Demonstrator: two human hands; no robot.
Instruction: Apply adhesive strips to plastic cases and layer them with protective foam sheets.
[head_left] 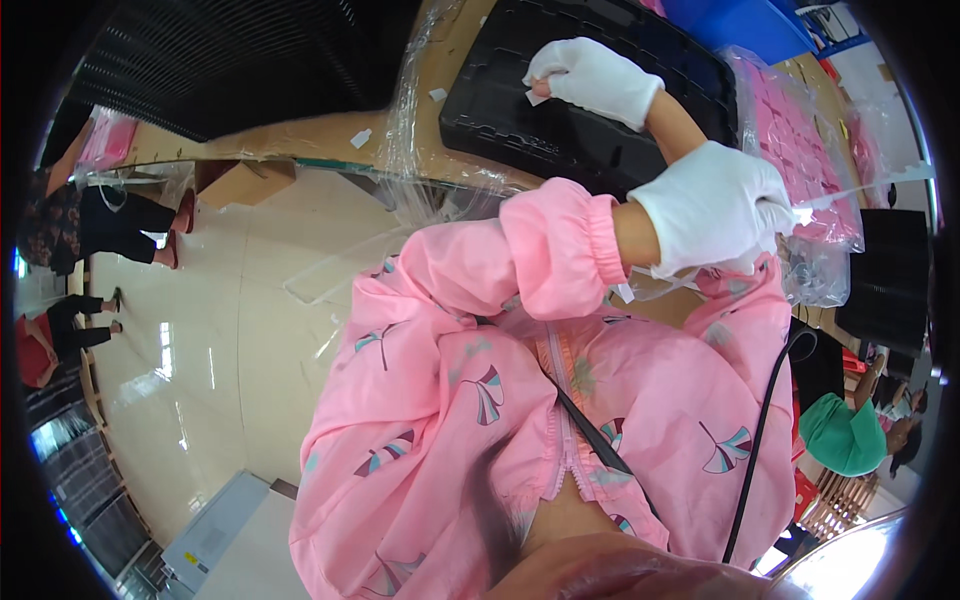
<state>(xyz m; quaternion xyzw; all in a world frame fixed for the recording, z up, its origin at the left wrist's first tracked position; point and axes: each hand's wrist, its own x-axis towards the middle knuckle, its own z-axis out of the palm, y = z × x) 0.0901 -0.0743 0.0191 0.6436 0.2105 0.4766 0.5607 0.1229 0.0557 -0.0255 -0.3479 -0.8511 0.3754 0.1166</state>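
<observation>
White tag (pixel 534 98) sits pinched by the right hand (pixel 605 82) (gloved), left hand (pixel 712 208) curled closed, contents unclear.

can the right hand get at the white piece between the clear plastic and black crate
Probably yes: the right hand is over the black crate with a clear way to the white piece, though it seems to pinch another.

- Left glove (pixel 710 208) and right glove (pixel 598 82) — plain white, both of them.
- Little tag (pixel 536 98) by the right fingertips: white.
- Strip (pixel 865 187) by the left glove: see-through.
- Big flat case (pixel 500 110): black all over.
- Crate (pixel 250 60): black, with rows of tiny lines.
- Jacket (pixel 670 390): pink — with fan shapes in blue-green, white and dark purple.
- Wrapped stack (pixel 790 130): bright pink.
- Bin (pixel 735 25): blue.
- Floor (pixel 280 260): cream.
- Another person's top (pixel 845 435): green.
</observation>
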